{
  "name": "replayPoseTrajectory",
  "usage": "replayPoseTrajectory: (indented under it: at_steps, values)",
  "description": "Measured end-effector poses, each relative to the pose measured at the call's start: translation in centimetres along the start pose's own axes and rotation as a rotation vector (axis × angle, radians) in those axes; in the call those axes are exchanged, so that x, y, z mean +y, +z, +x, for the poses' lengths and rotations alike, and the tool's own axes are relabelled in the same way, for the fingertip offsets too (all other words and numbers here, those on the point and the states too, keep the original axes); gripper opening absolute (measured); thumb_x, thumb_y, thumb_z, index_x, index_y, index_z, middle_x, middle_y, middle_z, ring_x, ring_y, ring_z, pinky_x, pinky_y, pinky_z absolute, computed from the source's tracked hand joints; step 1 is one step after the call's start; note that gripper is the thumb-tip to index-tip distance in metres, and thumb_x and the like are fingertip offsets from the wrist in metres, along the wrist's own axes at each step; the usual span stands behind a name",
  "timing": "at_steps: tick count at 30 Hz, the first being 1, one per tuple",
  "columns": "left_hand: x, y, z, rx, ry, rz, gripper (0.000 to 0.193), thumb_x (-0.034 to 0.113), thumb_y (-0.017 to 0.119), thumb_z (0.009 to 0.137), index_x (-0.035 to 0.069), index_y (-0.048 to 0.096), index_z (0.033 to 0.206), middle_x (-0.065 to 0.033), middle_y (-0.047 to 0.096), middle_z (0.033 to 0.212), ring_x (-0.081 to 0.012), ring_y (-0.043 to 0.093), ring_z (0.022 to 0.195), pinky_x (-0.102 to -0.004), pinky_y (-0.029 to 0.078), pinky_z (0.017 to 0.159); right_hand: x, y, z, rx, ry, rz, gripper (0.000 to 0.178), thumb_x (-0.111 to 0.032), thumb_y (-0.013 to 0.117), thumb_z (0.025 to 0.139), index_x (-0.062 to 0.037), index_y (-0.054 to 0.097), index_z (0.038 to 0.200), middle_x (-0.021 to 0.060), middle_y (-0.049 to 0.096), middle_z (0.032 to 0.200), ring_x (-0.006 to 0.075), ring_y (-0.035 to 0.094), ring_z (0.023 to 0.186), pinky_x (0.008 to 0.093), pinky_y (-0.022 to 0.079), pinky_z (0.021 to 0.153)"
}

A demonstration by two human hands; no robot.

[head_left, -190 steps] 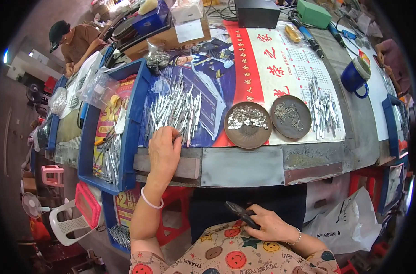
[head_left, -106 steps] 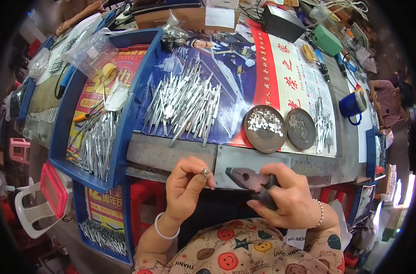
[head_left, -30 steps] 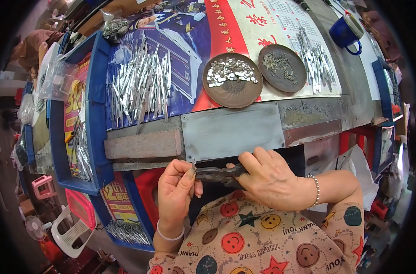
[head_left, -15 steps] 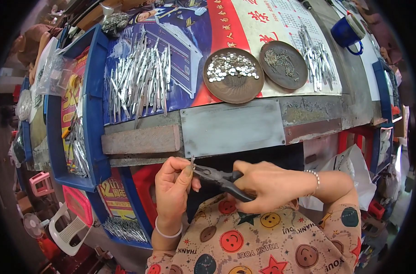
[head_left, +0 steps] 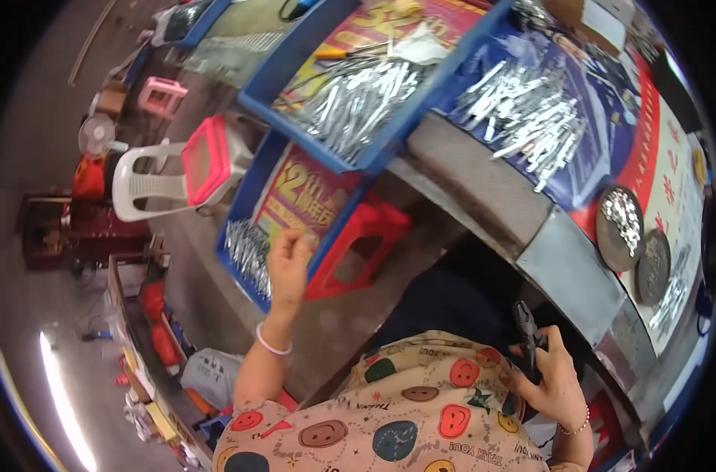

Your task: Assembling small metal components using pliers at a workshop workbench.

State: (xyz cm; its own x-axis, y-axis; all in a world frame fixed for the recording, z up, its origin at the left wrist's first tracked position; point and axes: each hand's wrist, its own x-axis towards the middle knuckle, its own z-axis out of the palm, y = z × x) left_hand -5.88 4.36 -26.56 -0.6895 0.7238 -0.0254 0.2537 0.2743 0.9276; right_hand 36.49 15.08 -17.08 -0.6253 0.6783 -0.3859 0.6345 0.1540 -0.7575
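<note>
So the left hand (head_left: pixel 289 263) is over the lower blue tray (head_left: pixel 338 220), left of centre in the frame, fingers curled with thumb close in. Small metal pieces (head_left: pixel 248 252) lie just left of those fingers, the heap's long axis slanting from upper left to lower right. Left hand's way nearer; the right hand (head_left: pixel 558 374) is off at lower right, wrapped round dark pliers (head_left: pixel 524 330), nose pointing up-frame. Can't tell if the left fingertips pinch anything, too blurry. Palm hides most of the plier handles, and individual pieces blur together.
</note>
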Motion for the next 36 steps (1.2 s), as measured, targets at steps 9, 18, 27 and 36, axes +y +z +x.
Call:
replayPoseTrajectory:
  at_steps: [9, 18, 27, 36]
  values:
    - [-12.2, -17.5, -2.7, 0.312, -0.005, 0.583, 0.011, 0.01, 0.064, 0.089, 0.001, 0.068, 0.091, -0.006, 0.066, 0.085, -0.0138, 0.061, 0.079, -0.0282, 0.048, 0.074, -2.2, 1.7, 4.2, -0.082, -0.224, -0.11, 0.017, -0.008, 0.062, 0.068, 0.0062, 0.057, 0.076, 0.0225, 0.05, 0.117, 0.0388, 0.048, 0.103, 0.0425, 0.041, 0.089]
    - [-3.0, -11.3, 0.2, 0.338, 0.159, 0.489, 0.017, 0.011, 0.059, 0.095, -0.003, 0.066, 0.103, -0.0071, 0.067, 0.092, -0.0117, 0.058, 0.083, -0.0259, 0.047, 0.076, -0.9, 2.0, 2.8, -0.024, -0.141, 0.087, 0.019, -0.014, 0.068, 0.074, 0.0038, 0.063, 0.081, 0.023, 0.055, 0.114, 0.0395, 0.058, 0.096, 0.0426, 0.05, 0.084]
    - [14.3, 10.1, 2.6, -0.44, 0.555, -0.02, 0.015, -0.007, 0.059, 0.089, -0.002, 0.064, 0.102, -0.0085, 0.063, 0.095, -0.0133, 0.061, 0.082, -0.0246, 0.049, 0.072, 1.0, 3.7, 0.0, 0.054, -0.208, 0.127, 0.026, -0.021, 0.07, 0.082, 0.0042, 0.064, 0.082, 0.0209, 0.056, 0.112, 0.035, 0.059, 0.094, 0.0404, 0.051, 0.079]
    - [19.4, 27.4, 11.8, -0.449, 0.866, 0.314, 0.019, 0.006, 0.061, 0.082, 0.001, 0.066, 0.099, -0.019, 0.065, 0.1, -0.0377, 0.061, 0.096, -0.0423, 0.049, 0.084, 4.5, 5.3, -5.0, 0.243, 0.035, 0.249, 0.028, -0.026, 0.063, 0.087, 0.0015, 0.067, 0.092, 0.0185, 0.056, 0.116, 0.0358, 0.062, 0.093, 0.0407, 0.051, 0.082]
